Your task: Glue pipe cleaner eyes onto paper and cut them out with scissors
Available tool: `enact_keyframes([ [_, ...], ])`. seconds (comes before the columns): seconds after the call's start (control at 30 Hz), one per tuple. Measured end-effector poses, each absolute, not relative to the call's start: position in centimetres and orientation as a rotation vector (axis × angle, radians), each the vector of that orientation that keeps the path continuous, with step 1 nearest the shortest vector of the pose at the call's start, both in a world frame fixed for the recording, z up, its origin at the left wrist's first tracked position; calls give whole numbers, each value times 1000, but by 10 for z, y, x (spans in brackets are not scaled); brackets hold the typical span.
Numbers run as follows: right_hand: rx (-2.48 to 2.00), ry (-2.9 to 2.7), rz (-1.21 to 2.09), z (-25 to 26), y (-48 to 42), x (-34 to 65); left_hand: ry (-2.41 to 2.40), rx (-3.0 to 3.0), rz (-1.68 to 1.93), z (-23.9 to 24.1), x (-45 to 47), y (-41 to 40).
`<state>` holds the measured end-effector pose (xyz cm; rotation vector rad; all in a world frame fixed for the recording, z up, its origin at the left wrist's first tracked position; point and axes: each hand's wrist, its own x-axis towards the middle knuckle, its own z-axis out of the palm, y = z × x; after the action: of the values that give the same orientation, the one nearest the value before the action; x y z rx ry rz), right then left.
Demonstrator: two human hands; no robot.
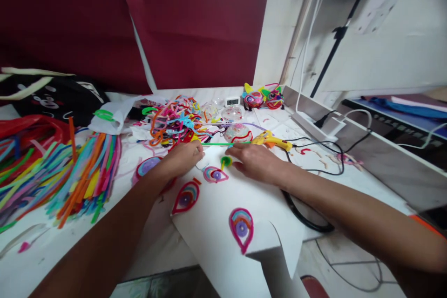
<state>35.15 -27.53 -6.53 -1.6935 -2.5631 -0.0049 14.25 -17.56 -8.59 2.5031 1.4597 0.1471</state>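
Observation:
My left hand [183, 156] and my right hand [254, 160] both pinch a thin green pipe cleaner [219, 144] stretched between them over a white board [223, 223]. A small green and yellow coil [226, 161] sits by my right thumb. Three teardrop shapes of coiled pipe cleaner lie on the board: one near my hands [215, 174], a red-edged one [186, 197] and a pink-edged one [241, 227]. Another teardrop [146, 167] lies under my left wrist.
A yellow glue gun [270, 140] with a black cord [307, 216] lies right of my hands. Straight pipe cleaners [70, 172] are heaped at left, a tangled pile [174, 121] behind. Clear domes [237, 132], a small clock [232, 101], colourful masks [263, 97] and a power strip [314, 123] stand at the back.

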Motion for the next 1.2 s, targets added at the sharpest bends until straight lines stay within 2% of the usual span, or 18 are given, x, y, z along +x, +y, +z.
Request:
enact_keyframes([
  [0.27, -1793, -2770, -15, -84, -245, 334, 1464, 2577, 177, -89, 145, -187],
  [0.53, -1818, -2828, -26, -83, -238, 329, 1403, 2641, 326, -60, 104, -183],
  [0.83, -1799, -2740, -33, -84, -233, 336, 1269, 2652, -40, -79, 54, -191],
  [1.2, -1500, -2558, 35, -69, -203, 287, 1275, 2864, -131, -83, 32, -192],
])
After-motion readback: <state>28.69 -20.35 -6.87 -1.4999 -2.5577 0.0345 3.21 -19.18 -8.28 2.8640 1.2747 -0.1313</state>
